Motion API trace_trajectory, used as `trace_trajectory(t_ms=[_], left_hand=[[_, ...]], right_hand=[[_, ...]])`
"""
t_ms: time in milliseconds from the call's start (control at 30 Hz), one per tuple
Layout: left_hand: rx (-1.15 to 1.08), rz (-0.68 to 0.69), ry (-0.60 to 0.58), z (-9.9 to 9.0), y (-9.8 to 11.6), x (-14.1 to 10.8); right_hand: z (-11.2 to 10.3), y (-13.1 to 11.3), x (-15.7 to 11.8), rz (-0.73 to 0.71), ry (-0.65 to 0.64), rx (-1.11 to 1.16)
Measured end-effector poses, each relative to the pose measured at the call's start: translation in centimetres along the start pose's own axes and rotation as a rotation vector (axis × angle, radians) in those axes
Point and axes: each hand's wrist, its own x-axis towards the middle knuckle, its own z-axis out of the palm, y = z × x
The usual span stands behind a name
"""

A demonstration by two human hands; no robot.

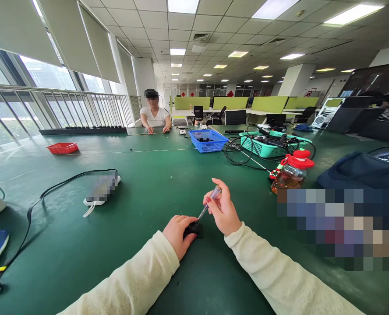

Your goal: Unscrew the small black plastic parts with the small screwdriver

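Seemingly midway, the right hand (pixel 226 212) grips a screwdriver (pixel 216 191) at the black part (pixel 198 230) the left hand (pixel 177 235) holds down, with completion not yet evident.

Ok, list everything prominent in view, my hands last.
Table: one, green, centre
Small part: one, black, front centre
Slim tool: one, translucent, front centre
Tray: one, red, far left
First basket: one, blue, far centre
Second basket: one, teal, right
Cables: several, black, around second basket
Bottle: one, clear, red top, right
Bag: one, navy, right
Strap: one, black, left
Pixelated tabletop patches: two, mixed, either side
Person: one, white top, across table
Dividers: several, lime, background
Chairs: several, black, background
Blinds: several, beige, upper left
Left hand: one, cream sleeve, holding part
Right hand: one, cream sleeve, holding tool
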Motion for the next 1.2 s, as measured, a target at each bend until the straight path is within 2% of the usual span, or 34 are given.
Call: trace_trajectory(t_ms=[300, 633, 900, 1200], left_hand=[[0.03, -0.008, -0.01, 0.0, 0.1, 0.2], [0.025, 0.004, -0.012, -0.1, 0.2, 0.2], [0.016, 0.001, 0.003, 0.1, 0.0, 0.1], [0.011, -0.002, 0.001, 0.1, 0.0, 0.1]], right_hand=[[-0.3, 0.7, 0.3, 0.086, -0.055, 0.062], [-0.4, 1.5, 0.6, 0.27, 0.056, 0.107], [-0.1, 1.1, 0.4, 0.281, 0.1, 0.098], [-0.5, 2.1, 0.6, 0.276, 0.111, 0.185]])
